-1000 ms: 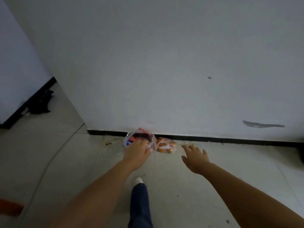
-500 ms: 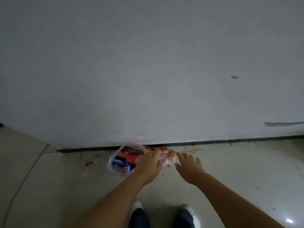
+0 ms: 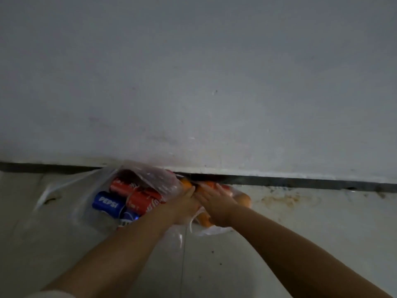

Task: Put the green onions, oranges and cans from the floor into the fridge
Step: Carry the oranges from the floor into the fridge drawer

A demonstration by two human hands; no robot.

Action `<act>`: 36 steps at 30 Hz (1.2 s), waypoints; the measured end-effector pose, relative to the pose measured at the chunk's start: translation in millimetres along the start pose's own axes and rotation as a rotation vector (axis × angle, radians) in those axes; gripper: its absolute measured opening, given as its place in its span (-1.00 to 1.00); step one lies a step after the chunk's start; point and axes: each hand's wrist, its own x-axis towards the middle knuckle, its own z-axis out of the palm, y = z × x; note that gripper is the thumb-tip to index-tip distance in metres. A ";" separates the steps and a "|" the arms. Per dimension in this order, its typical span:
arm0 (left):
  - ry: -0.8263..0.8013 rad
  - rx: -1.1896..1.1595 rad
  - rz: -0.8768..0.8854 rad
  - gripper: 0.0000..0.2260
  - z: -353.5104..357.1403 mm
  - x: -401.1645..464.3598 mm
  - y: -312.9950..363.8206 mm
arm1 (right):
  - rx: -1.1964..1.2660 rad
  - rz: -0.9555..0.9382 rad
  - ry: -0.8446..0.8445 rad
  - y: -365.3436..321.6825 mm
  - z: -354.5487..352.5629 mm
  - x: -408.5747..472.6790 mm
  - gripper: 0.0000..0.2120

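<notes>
1. while both bags sit on the floor [image 3: 64,244] against the wall's dark skirting [image 3: 300,181], the step in hand looks like gathering them up; nothing is lifted yet.
2. the left hand [image 3: 184,206] lies at the seam between the clear bag of cans [image 3: 133,196] and the bag of oranges [image 3: 240,200]; whether its fingers pinch plastic i cannot tell, as they are hidden.
3. the right hand [image 3: 217,201] rests flat on the oranges with fingers straight, gripping nothing.
4. to do it well, find each bag's handles or neck, not the loose film, and close the fingers round them.
5. the cans are probably heavy, so lift that bag from its top and keep the open mouth upward.
6. no green onions or fridge show here.
</notes>
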 end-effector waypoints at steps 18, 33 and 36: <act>0.116 0.367 0.266 -0.83 44.2 68.6 -43.6 | -0.389 0.463 -0.279 125.0 77.5 -27.1 -0.84; 0.068 0.255 0.379 -0.48 94.4 33.8 6.6 | -0.447 0.452 -0.112 124.1 86.0 -56.5 -0.80; -0.092 0.197 0.348 -0.41 125.9 37.9 20.4 | -0.418 0.397 -0.100 105.9 83.3 -43.7 -0.74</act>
